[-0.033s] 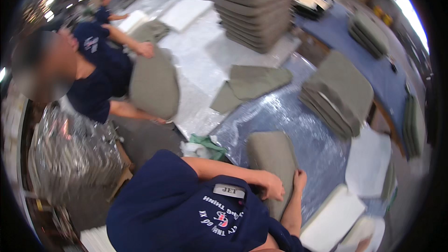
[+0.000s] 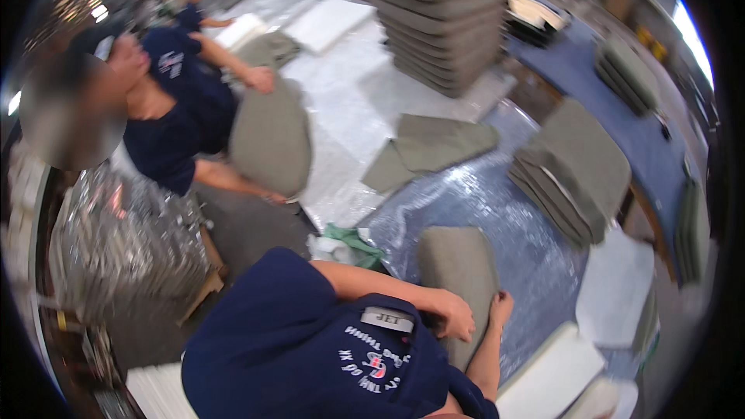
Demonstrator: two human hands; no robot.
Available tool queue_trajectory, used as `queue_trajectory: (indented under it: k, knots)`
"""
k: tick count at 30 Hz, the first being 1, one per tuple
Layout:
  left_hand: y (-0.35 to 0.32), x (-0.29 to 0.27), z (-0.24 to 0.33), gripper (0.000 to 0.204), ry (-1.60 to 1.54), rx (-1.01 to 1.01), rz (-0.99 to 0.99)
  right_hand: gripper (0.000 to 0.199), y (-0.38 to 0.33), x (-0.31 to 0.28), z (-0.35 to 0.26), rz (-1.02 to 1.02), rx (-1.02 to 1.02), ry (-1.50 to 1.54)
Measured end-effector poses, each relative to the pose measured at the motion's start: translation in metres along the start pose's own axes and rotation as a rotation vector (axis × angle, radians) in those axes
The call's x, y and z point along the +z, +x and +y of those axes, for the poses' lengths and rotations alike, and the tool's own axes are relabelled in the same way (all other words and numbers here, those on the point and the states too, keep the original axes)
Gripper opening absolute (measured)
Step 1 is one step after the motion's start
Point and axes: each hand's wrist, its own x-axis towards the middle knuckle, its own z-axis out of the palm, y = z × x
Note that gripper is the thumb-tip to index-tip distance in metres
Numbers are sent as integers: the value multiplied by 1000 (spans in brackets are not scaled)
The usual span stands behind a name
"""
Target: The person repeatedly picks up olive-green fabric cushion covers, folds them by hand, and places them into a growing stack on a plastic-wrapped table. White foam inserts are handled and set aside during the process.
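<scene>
Both hands' grip unseen: co-worker in navy shirt blocks foreground, holding grey cushion; cushion stack beyond.

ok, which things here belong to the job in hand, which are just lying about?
In hand: grey cushion, gripped by a co-worker's hands; plastic sheet under it.
Lying about: tall cushion stack; flat grey covers; white foam slab; green rag.

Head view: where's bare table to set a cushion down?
Free: plastic-covered table between the folded cover, the flat cover stack and the held cushion. Also the pale surface left of the tall cushion stack. Crowded: right edge and near the two people.
</scene>
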Motion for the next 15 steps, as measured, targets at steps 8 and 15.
queue_trajectory:
  k: [8,15]
  knots:
    - [34,40,-25,66,46,45,59,19,-20,-11,-35,97,-4,-99]
    - [40,46,-28,54,51,8,104,33,-12,-10,-33,41,151,-43]
